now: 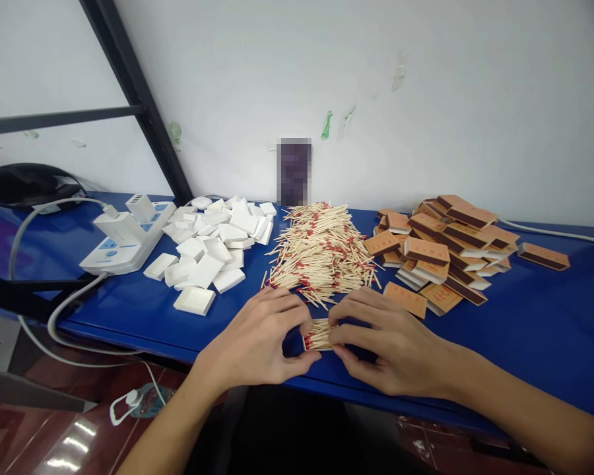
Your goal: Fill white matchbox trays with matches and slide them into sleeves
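On blue tabletop (529, 330) | slim wooden matches (319, 334) | left hand (260, 336), right hand (391, 343): grip clamped on rectangular tray (319, 349)

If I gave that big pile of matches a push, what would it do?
The pile of matches would probably slump and spread, since it's loosely heaped and crisscrossed. Its sticks look thin, so each is likely light and might snap easily. The blue table looks smooth, so stray ones might slide.

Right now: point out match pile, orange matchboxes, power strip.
Match pile (324, 252): head view, its middle.
Orange matchboxes (428, 249): head view, one box's printed face.
Power strip (129, 256): head view, white casing, near end.
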{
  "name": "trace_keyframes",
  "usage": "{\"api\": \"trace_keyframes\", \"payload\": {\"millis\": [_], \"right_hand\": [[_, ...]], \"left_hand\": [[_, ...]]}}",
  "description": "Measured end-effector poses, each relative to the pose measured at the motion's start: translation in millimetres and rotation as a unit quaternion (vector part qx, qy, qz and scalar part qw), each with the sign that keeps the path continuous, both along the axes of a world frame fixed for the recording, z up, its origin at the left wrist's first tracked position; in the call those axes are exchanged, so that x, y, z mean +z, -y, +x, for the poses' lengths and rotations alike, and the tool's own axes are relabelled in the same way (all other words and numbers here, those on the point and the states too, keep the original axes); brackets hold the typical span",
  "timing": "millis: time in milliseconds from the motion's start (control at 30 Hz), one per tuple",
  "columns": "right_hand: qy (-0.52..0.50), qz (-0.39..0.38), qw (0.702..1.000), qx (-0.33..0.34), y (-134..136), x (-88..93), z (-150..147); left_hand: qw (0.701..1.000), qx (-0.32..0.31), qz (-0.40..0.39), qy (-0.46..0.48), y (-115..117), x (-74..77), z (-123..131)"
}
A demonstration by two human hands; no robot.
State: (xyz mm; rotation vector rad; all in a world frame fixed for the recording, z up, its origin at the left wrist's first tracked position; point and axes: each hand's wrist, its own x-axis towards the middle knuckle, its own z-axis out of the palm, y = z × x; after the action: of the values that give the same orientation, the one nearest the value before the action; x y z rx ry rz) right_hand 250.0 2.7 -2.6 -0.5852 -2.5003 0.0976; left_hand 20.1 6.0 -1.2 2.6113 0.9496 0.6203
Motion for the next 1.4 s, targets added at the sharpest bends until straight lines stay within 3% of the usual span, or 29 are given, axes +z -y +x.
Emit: {"api": "trace_keyframes", "payload": {"millis": [1200,1400], "right_hand": [[0.019,-0.061,0.997,-0.037,-1.2,-1.2,1.1],[0.027,-0.072,0.996,-0.041,-2.3,-1.7,1.0]], "left_hand": [[1.000,-0.019,0.016,0.008,1.2,-1.9,-2.0],[0.997,-0.058,0.019,0.039,-0.7,-3.7,-1.9]]}}
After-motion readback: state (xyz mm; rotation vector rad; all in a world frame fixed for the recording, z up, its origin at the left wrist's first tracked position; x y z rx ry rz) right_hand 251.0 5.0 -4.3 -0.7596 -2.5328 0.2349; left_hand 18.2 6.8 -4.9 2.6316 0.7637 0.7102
